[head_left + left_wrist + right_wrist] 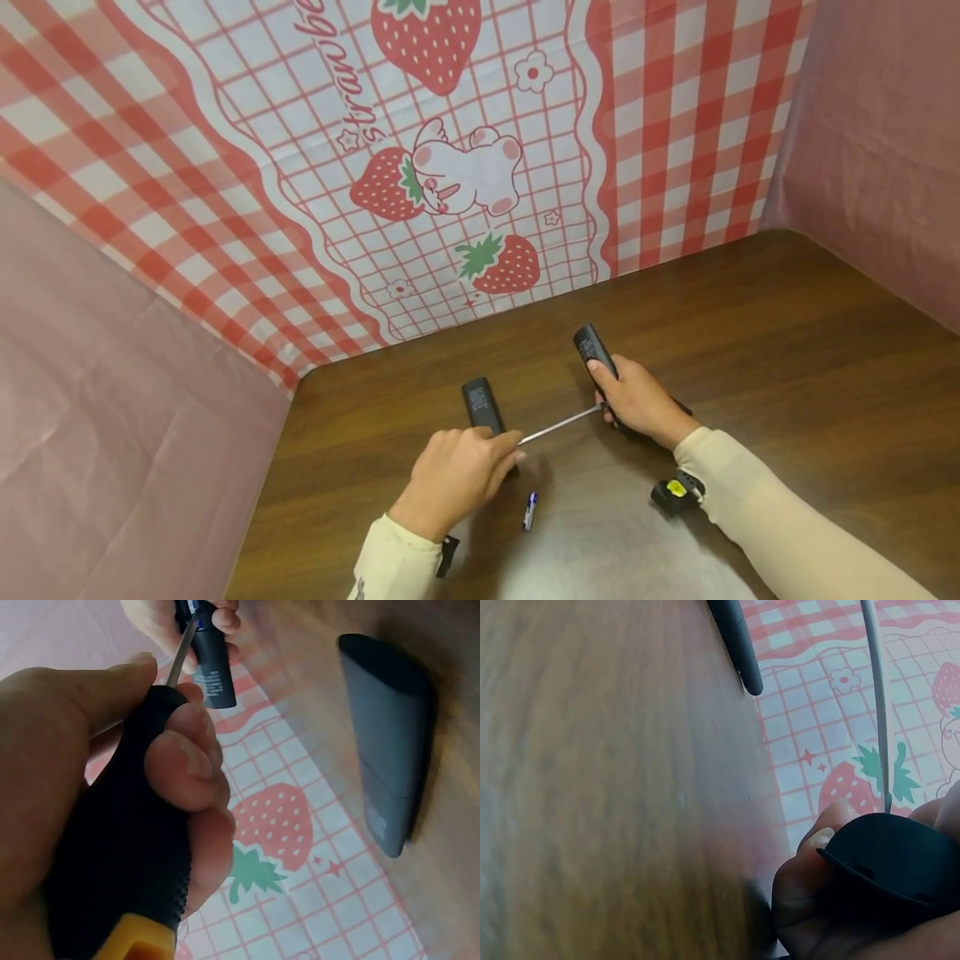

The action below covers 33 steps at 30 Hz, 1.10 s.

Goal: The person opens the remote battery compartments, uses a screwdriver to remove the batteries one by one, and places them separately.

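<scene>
My left hand (453, 475) grips a screwdriver (112, 840) by its black and yellow handle. The thin metal shaft (561, 424) points right, its tip at the black remote control (588, 340). My right hand (637, 400) holds that remote with the thumb lying along it. In the left wrist view, a bit of blue battery (199, 622) shows in the remote beside the screwdriver tip. A second black remote (481, 402) lies on the table just beyond my left hand, partly hidden by it in the head view.
A loose blue and silver battery (530, 511) lies on the wooden table (750, 333) between my forearms. Part of a dark object (683, 407) shows behind the right wrist. A strawberry-print cloth (555, 125) hangs at the back, with pink cloth (112, 400) at the sides.
</scene>
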Motion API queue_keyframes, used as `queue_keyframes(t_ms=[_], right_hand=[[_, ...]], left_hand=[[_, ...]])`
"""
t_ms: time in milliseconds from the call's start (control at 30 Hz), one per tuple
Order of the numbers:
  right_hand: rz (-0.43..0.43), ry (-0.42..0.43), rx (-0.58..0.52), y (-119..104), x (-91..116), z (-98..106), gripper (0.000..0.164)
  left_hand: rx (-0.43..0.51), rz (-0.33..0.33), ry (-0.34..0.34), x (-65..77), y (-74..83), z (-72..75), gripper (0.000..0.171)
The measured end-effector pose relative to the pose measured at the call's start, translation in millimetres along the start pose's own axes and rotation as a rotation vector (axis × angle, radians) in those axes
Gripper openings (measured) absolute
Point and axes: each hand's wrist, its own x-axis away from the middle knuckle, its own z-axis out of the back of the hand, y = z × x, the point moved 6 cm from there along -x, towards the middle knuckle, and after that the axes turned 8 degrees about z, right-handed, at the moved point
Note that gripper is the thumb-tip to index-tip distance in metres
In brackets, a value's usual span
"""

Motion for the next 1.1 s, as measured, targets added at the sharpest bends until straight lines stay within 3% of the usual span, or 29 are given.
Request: queue_keyframes(t_ms=[267, 700, 1100], right_hand=[[0.025, 0.025, -0.035, -4.6, -1.7, 1.9, 0.045], [0.055, 0.082, -0.162, -6.5, -4.1, 9.2, 0.052], [0.088, 0.088, -0.028, -11.1, -2.0, 6.8, 0.046]], left_hand=[[-0.051, -0.027, 0.072, -3.5, -0.8, 14.5, 0.015], [-0.121, -0.025, 0.101, -12.1, 4.1, 24.2, 0.015], [-0.084, 0.004, 0.067, -11.3, 6.0, 25.7, 0.014]])
